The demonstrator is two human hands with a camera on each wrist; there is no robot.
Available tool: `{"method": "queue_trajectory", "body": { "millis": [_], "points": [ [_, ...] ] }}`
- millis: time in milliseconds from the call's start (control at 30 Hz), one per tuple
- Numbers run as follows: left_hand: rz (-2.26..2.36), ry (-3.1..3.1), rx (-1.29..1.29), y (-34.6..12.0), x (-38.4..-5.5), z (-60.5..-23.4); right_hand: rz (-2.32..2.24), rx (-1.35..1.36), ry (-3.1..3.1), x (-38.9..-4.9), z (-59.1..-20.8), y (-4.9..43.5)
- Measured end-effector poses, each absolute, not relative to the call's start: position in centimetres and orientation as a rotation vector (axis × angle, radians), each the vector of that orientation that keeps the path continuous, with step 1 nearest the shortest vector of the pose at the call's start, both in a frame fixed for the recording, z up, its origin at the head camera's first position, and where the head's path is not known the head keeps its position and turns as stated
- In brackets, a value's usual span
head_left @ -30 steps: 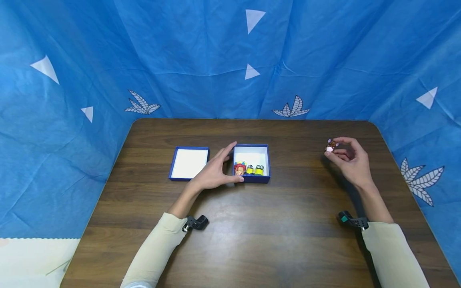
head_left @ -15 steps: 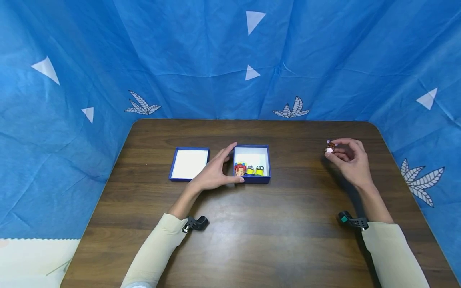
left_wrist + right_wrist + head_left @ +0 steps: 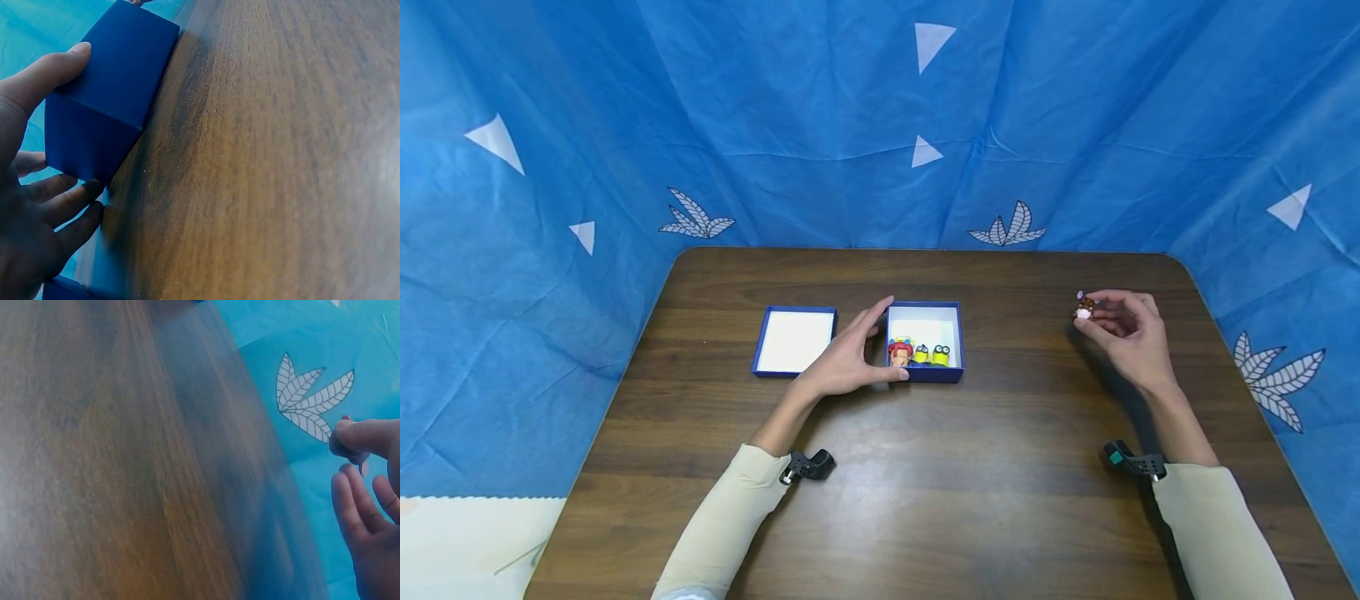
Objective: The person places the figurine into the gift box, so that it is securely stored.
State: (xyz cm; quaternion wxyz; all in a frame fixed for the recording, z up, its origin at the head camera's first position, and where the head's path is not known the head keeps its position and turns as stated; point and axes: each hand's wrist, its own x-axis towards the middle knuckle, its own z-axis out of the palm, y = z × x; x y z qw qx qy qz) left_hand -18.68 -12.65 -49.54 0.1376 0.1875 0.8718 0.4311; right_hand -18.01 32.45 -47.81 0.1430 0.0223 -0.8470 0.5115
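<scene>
In the head view my left hand (image 3: 847,354) holds a blue box (image 3: 934,375) at its left side, thumb on the front wall and forefinger at the back left corner. The left wrist view shows the thumb against the front of the blue box (image 3: 119,69) and the other fingers along its side. Several toy figures stand along the front inside: a red-haired one (image 3: 900,353) and two yellow minion figures (image 3: 940,355). Off to the right, my right hand (image 3: 1123,329) pinches a small brown figurine (image 3: 1084,307) with a white belly above the table, between thumb and fingers.
A blue-edged box lid (image 3: 795,340) with a white inside lies left of the box, close to my left hand. Brown wooden tabletop (image 3: 970,500) extends under both arms. A blue cloth (image 3: 820,100) with white triangles and leaf prints hangs around the table's back and sides.
My right hand has shifted very slightly to the left with the brown figurine, which has turned a little. My left hand and the box have stayed in place.
</scene>
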Motion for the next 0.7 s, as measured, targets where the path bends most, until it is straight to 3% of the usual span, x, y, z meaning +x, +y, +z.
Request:
{"method": "queue_trajectory", "body": {
  "millis": [700],
  "points": [
    [1.242,2.533,0.55,-12.7,-18.6,-49.5,1.427,0.201,-2.515,-19.1,-49.5,31.2]
  ]
}}
